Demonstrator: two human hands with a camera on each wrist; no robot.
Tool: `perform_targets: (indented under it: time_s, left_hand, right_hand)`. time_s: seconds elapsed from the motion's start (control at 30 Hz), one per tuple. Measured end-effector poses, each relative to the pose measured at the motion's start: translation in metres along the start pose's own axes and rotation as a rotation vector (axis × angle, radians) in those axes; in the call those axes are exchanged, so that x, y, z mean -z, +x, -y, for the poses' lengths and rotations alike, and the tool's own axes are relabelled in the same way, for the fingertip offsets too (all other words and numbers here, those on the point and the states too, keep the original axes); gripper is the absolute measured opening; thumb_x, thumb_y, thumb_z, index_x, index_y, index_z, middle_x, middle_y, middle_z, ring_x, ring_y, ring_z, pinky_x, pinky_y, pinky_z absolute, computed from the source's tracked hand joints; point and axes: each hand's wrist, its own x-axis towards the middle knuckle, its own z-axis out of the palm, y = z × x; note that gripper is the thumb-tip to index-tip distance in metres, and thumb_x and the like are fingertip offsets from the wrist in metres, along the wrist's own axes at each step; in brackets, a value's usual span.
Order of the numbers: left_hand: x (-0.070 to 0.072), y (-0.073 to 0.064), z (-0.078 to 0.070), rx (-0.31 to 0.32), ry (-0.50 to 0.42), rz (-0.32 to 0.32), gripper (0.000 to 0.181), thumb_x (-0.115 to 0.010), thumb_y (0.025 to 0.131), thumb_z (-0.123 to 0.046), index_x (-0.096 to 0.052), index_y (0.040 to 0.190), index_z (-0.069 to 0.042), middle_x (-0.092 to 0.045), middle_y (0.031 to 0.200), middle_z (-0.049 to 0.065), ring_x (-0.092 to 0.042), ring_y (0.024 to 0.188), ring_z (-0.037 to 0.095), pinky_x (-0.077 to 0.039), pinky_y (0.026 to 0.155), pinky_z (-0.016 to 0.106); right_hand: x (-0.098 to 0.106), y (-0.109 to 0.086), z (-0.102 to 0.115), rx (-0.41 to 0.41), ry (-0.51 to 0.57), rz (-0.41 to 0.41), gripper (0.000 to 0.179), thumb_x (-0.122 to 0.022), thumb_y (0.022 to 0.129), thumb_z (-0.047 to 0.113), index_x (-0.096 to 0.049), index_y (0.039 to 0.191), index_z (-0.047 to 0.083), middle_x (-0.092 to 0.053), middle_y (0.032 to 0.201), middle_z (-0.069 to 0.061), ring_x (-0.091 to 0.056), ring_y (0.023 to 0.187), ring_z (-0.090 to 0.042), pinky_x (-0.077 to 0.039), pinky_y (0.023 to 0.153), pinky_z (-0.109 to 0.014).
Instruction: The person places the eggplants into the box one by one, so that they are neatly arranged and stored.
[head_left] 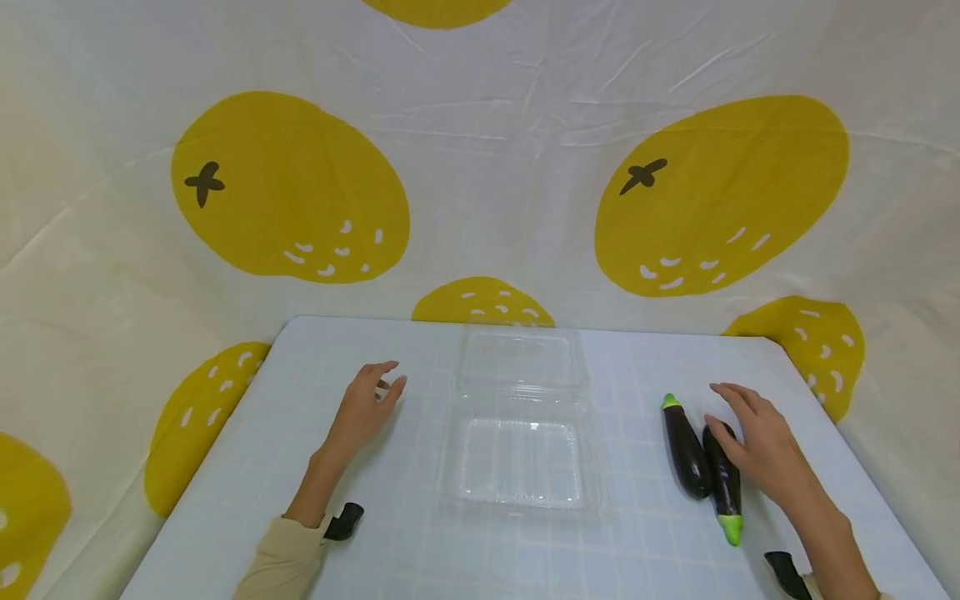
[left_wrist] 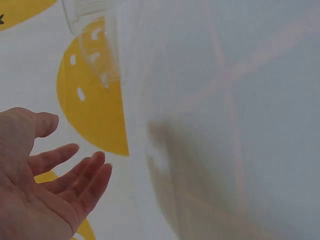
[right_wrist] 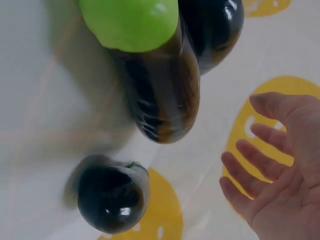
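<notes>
A clear plastic clamshell container stands in the middle of the table with its lid folded back. To its left, my left hand hovers with loosely bent fingers, holding nothing. On the right lie two dark eggplants side by side, one with its green tip pointing away and one with its green end toward me. My right hand is over the nearer-right eggplant, fingers spread and apart from it. The right wrist view shows another dark eggplant, which the right hand may hide from the head view.
The white table has a faint grid pattern. A white cloth printed with large yellow fruit hangs behind it and down the sides. Black straps are at the wrists.
</notes>
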Motion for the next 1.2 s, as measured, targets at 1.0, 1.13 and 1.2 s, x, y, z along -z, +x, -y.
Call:
perform_targets:
  time_s: [1.0,1.13,1.2]
  left_hand:
    - [-0.039,-0.004,-0.031,0.112,-0.264,0.074,0.039,-0.066,0.103,-0.026,-0.065,0.133,-0.002,-0.068,0.115,0.012,-0.064,0.084,0.02,-0.055,0.066,0.023]
    - [-0.043,-0.003,-0.032,0.127,-0.316,0.089,0.04,-0.068,0.102,-0.028,-0.066,0.132,-0.002,-0.068,0.113,0.012,-0.064,0.08,0.019,-0.055,0.064,0.023]
    - [-0.046,-0.003,-0.032,0.136,-0.328,0.096,0.04,-0.068,0.101,-0.028,-0.066,0.132,-0.002,-0.068,0.112,0.012,-0.063,0.079,0.019,-0.056,0.064,0.023]
  right_hand:
    - [-0.015,-0.018,0.021,-0.034,-0.057,0.172,0.063,-0.078,0.092,0.015,-0.047,0.144,-0.003,-0.045,0.14,-0.033,-0.045,0.123,-0.054,-0.043,0.093,-0.075]
    - [-0.018,-0.019,0.024,-0.062,-0.056,0.223,0.063,-0.074,0.095,0.019,-0.045,0.145,-0.005,-0.043,0.142,-0.035,-0.042,0.125,-0.055,-0.041,0.095,-0.076]
    - [-0.018,-0.019,0.026,-0.075,-0.056,0.236,0.062,-0.073,0.097,0.021,-0.045,0.145,-0.006,-0.042,0.142,-0.035,-0.041,0.126,-0.055,-0.041,0.097,-0.075]
